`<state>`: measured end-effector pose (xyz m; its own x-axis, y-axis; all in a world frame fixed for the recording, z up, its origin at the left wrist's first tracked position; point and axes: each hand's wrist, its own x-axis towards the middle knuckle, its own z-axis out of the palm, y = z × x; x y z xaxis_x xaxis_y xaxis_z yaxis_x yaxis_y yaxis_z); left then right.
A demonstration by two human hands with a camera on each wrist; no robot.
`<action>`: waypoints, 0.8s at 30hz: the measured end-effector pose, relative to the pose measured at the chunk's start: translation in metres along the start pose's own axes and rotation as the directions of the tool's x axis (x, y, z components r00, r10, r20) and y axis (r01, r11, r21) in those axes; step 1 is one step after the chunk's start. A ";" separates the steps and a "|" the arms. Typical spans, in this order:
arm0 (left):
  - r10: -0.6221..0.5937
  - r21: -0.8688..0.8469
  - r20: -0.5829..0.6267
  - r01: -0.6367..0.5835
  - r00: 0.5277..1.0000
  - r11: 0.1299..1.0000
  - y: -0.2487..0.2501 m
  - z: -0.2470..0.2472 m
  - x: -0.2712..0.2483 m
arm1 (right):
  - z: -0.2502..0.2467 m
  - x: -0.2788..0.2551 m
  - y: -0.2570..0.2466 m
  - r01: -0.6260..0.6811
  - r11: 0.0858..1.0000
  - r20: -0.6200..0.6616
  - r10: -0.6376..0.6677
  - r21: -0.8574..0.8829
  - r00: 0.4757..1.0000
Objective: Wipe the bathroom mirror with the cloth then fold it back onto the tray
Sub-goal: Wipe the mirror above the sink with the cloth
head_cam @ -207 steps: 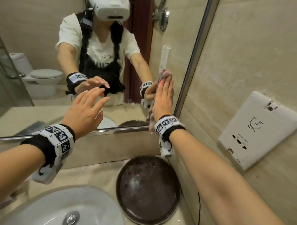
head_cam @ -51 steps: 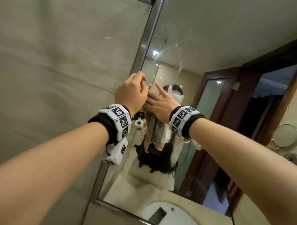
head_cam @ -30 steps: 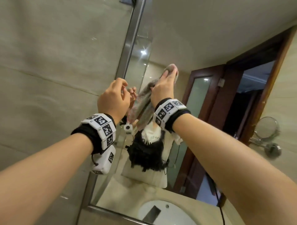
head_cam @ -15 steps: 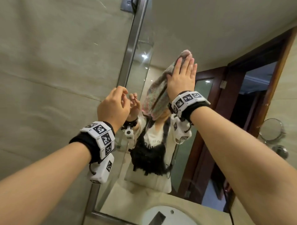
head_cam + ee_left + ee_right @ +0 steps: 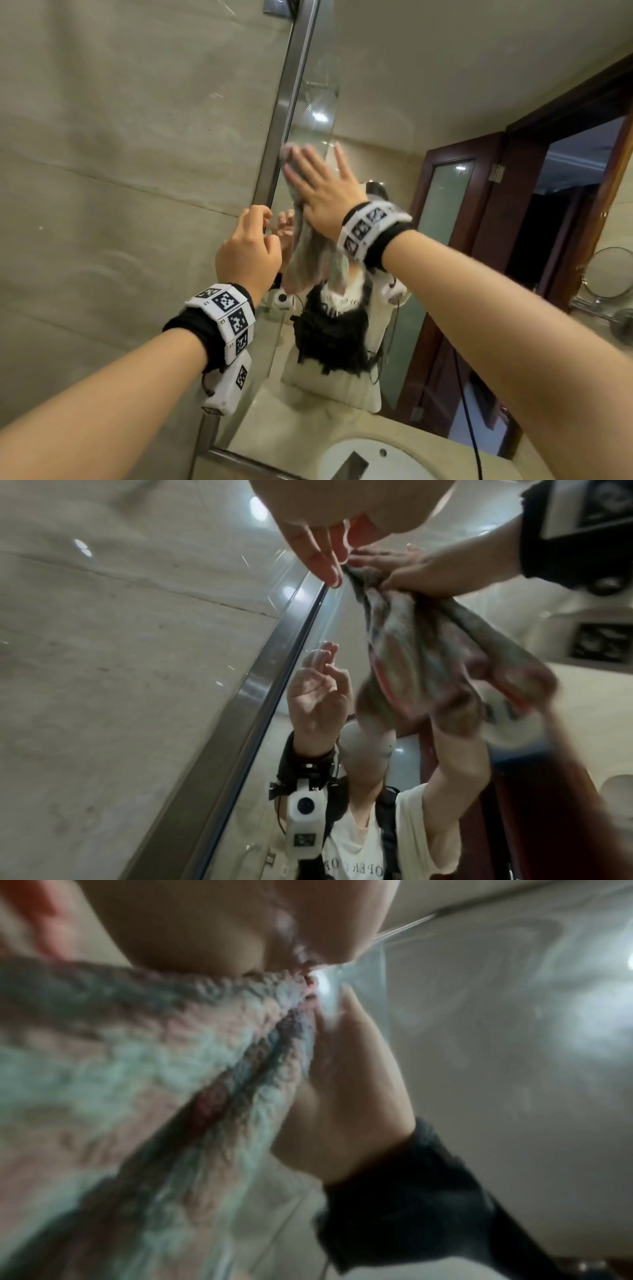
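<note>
Beige counter (image 5: 274,414), seen in mirror refl., w/ white sink (image 5: 373,459) set in.

Right hand (image 5: 322,192) flat on cloth (image 5: 310,253) against mirror (image 5: 376,113), near frame (image 5: 291,102); left hand (image 5: 248,255) below-left.

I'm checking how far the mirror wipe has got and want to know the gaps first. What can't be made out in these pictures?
- Tray: in no view, so the fold-back spot is unseen.
- Right hand fingers: right wrist view is blurred, cloth fills it.
- Cloth's contact with the mirror: head view, hidden behind the hand.
- Left hand: left wrist view cuts it at the top edge.
- Sink: cut by the bottom edge.
</note>
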<state>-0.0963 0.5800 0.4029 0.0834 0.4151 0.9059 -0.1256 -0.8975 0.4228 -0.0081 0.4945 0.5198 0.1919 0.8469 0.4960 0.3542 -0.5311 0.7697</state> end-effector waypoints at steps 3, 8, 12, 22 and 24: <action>0.029 -0.002 -0.011 -0.029 1.000 1.000 -0.006 0.002 -0.008 | 0.036 -0.042 -0.047 0.214 0.976 0.057 -0.212 -0.029 0.976; 0.050 0.031 0.016 -0.050 0.999 0.998 -0.009 0.009 -0.020 | 0.066 -0.078 -0.076 0.426 0.904 0.188 -0.416 -0.017 0.890; -0.002 0.011 -0.027 0.002 1.000 1.000 -0.010 0.013 -0.021 | 0.036 -0.057 -0.040 0.341 0.929 0.141 -0.322 -0.141 0.936; 0.093 0.011 0.013 -0.094 0.996 0.996 -0.025 0.007 -0.031 | -0.010 0.010 0.009 -0.114 0.993 -0.065 0.114 -0.003 0.991; 0.055 -0.005 0.007 -0.055 0.998 0.998 -0.026 0.007 -0.041 | 0.005 0.001 -0.023 0.010 1.000 -0.060 -0.011 -0.015 0.998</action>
<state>-0.0895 0.5858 0.3547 0.0829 0.3637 0.9278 -0.1349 -0.9183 0.3721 -0.0115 0.5077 0.5009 0.1328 0.8492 0.5111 0.3418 -0.5233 0.7806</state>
